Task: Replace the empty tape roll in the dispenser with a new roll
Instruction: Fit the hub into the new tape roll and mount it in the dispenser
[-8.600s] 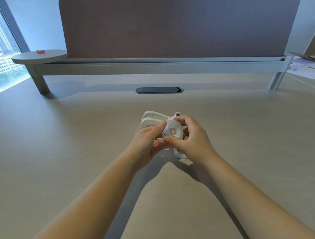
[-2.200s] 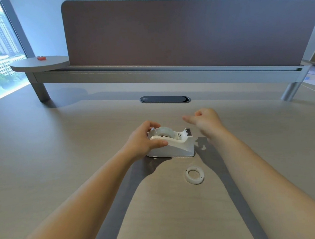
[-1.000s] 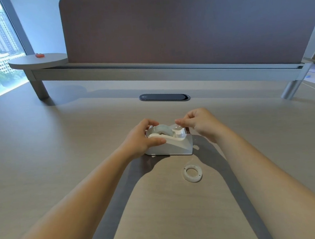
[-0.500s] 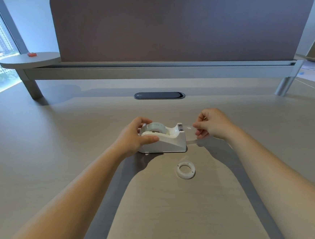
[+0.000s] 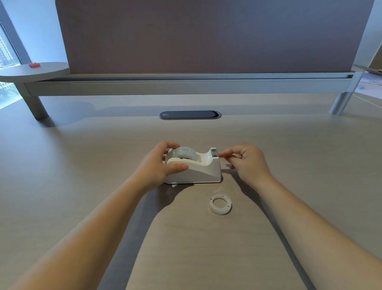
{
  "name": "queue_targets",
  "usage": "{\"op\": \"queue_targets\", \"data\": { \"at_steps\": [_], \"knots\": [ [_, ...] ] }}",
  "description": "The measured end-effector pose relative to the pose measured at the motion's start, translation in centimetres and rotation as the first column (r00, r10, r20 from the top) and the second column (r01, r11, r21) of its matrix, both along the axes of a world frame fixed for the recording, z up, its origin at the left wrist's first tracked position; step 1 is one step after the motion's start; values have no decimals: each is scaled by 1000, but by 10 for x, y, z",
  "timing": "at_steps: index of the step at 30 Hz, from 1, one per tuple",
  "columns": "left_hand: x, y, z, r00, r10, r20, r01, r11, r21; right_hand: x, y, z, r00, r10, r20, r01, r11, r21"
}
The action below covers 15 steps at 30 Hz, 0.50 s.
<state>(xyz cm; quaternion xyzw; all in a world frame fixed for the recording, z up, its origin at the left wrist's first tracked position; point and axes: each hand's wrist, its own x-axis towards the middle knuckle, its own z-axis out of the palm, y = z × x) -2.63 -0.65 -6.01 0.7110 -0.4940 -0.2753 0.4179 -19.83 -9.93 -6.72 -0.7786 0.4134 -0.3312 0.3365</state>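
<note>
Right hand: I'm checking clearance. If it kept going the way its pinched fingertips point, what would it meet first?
Probably the cutter end of the dispenser; the right hand points left at it, almost touching, though depth is unclear.

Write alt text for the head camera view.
A left hand steadies a white tape dispenser holding a new roll, while the right hand pinches at its cutter end. An empty core ring lies on the desk nearby.
</note>
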Motion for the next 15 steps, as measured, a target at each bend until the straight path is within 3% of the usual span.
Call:
{"op": "queue_targets", "data": {
  "at_steps": [4, 8, 15],
  "knots": [
    [-1, 0, 0, 1000, 2, -1, -2, 1000, -6, 0, 8, -2, 999, -22, -30, 18, 994, -107],
    [-2, 0, -2, 1000, 5, -5, -5, 1000, -16, 0, 11, -5, 978, -44, -202, 3, 980, -197],
    [-3, 3, -1, 999, 14, 47, -13, 1000, -15, -1, 13, -1, 938, -58, -343, 5, 988, -152]
  ]
}}
